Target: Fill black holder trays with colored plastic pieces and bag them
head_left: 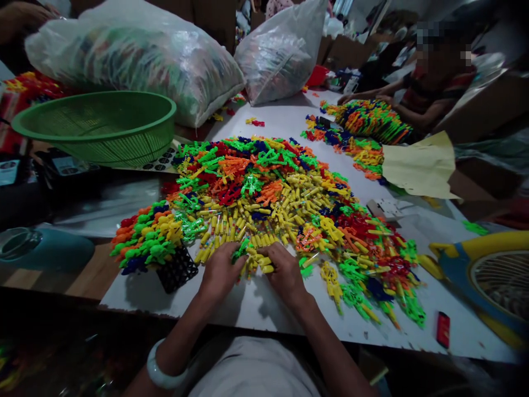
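White table (273, 118): black rack (178, 271) bearing colored figures (152, 234); stuffed bags (128, 60); hands (220, 271) (286, 272) pinching green figure (241, 250), yellow tubes (265, 261).

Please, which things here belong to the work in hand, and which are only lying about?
Likely for the work:
yellow tubes, by the left hand and right hand
colourful plastic toys

Likely lying about:
blue bottle
fan
small red object

Left hand (220, 270), right hand (285, 271) at heaped yellow tubes (259, 240).
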`<state>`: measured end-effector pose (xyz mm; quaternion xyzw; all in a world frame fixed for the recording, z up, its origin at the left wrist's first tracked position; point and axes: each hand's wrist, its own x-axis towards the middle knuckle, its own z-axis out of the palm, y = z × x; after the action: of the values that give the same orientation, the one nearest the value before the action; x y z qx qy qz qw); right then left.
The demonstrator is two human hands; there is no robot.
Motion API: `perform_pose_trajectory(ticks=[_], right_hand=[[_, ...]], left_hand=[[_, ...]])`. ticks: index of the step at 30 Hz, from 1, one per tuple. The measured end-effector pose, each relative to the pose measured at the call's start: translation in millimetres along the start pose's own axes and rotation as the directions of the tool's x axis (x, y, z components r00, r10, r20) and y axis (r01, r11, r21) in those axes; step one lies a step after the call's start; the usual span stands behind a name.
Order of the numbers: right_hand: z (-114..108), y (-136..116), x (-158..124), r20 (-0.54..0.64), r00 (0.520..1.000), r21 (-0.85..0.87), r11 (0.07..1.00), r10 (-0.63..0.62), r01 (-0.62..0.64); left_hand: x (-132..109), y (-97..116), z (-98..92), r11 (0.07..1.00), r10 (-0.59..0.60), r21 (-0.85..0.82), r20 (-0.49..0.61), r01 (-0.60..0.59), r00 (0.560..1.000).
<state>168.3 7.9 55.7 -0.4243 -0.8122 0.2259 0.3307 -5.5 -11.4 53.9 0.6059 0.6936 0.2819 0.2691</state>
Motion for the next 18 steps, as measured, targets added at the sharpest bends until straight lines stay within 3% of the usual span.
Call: perform_pose_trajectory(ticks=[3,7,9,18], right_hand=[[0.3,-3.0,-0.7,-0.023,0.997,-0.117,0.991,-0.073,0.070],[-2.1,-7.3,0.7,0.044,0.980,-0.302,0.933,-0.192,0.197],[-2.9,-8.5,2.1,0.058,0.974,-0.323,0.919,-0.221,0.228],[-3.7,-14.9,1.9,-0.080,0.936,-0.331,0.895,-0.343,0.300]], left_hand=[[-1.6,0.9,0.7,0.997,0.048,0.056,0.021,-0.049,0.999],[-2.2,0.2,-4.1,0.994,0.104,0.030,0.015,-0.104,0.994],[-1.9,-0.2,-6.8,0.995,0.095,-0.028,-0.001,-0.095,0.995],[-3.7,2.6,-5.0,0.995,-0.008,-0.100,-0.015,0.007,1.000]])
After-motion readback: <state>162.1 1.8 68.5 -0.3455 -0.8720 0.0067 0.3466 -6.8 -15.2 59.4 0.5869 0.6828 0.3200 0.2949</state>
